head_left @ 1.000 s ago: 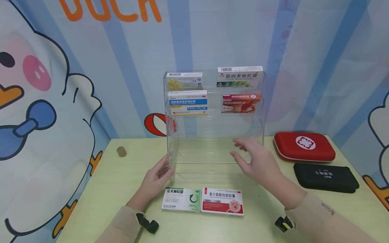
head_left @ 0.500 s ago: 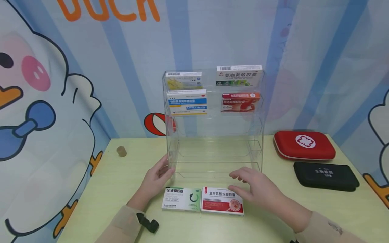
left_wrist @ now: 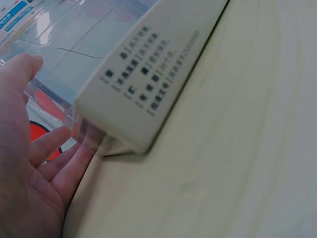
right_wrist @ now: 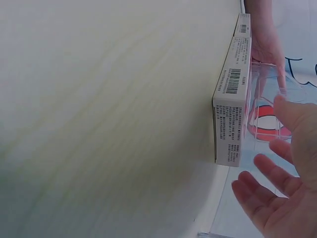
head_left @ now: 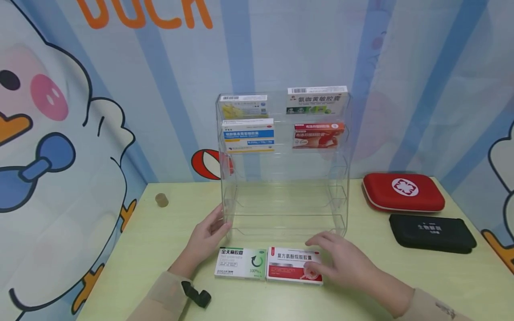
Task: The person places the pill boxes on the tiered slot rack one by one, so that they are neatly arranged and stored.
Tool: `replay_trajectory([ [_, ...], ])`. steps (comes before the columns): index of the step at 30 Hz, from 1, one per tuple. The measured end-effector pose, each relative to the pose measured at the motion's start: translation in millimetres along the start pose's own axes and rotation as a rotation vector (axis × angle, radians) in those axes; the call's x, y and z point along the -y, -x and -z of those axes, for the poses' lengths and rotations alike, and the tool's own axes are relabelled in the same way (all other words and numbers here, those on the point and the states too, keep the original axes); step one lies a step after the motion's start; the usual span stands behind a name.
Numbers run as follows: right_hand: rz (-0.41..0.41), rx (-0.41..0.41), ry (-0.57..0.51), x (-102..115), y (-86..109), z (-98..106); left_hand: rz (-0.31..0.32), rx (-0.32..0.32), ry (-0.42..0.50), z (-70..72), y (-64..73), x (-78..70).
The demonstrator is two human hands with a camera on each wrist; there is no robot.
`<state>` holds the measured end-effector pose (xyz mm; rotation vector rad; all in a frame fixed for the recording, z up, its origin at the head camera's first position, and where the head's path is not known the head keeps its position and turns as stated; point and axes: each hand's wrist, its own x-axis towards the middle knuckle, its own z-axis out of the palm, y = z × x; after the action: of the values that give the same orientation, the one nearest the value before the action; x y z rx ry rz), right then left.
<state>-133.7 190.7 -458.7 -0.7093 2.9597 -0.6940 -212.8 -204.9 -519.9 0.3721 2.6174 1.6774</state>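
Note:
A clear tiered display rack (head_left: pixel 287 196) stands mid-table, with medicine boxes in its upper tiers. My left hand (head_left: pixel 205 236) holds its lower left edge, thumb at the front and fingers at the side. In front of the rack lie two medicine boxes side by side: a white-green box (head_left: pixel 240 264) on the left and a red-white box (head_left: pixel 287 270) on the right. My right hand (head_left: pixel 345 263) hovers at the right end of the red-white box, thumb and fingers spread. In the right wrist view a gap shows between those fingers and the box.
On the rack are a yellow-white box (head_left: pixel 244 107), a blue-white box (head_left: pixel 248 135), a green-white box (head_left: pixel 316 101) and a red box (head_left: pixel 317 136). To the right lie a red case (head_left: pixel 385 191) and a black pouch (head_left: pixel 431 234). A small cork-like cylinder (head_left: pixel 161 200) stands at left.
My right hand has moved down from in front of the rack's lower tiers to the right end of the red-white box. The left hand has stayed on the rack's edge.

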Motion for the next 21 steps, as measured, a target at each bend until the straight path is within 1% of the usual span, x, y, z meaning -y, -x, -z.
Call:
replay_trajectory([
  [4,0.0,0.038,0.012,-3.0,3.3,-4.1,-0.01,0.001,0.004,0.3,0.2,0.0],
  [7,0.025,0.046,0.029,-5.6,5.6,-7.5,-0.016,-0.001,0.003,0.0,0.2,-0.3],
  [11,0.026,0.055,0.033,-6.1,7.2,-9.6,-0.016,-0.007,0.001,-0.6,-0.2,1.0],
  [13,0.032,0.039,0.028,-6.2,7.9,-10.5,-0.011,-0.009,-0.003,-0.9,-0.2,1.0],
  [17,0.07,-0.03,0.028,-6.9,8.8,-13.2,-0.004,-0.01,-0.007,-0.9,0.3,0.2],
  [19,0.072,-0.049,0.017,-6.1,8.4,-13.6,-0.005,-0.01,-0.008,-0.8,0.5,-0.4],
  [21,0.057,-0.049,-0.007,-4.8,7.7,-13.0,-0.01,-0.009,-0.008,-0.6,0.5,-0.7],
])
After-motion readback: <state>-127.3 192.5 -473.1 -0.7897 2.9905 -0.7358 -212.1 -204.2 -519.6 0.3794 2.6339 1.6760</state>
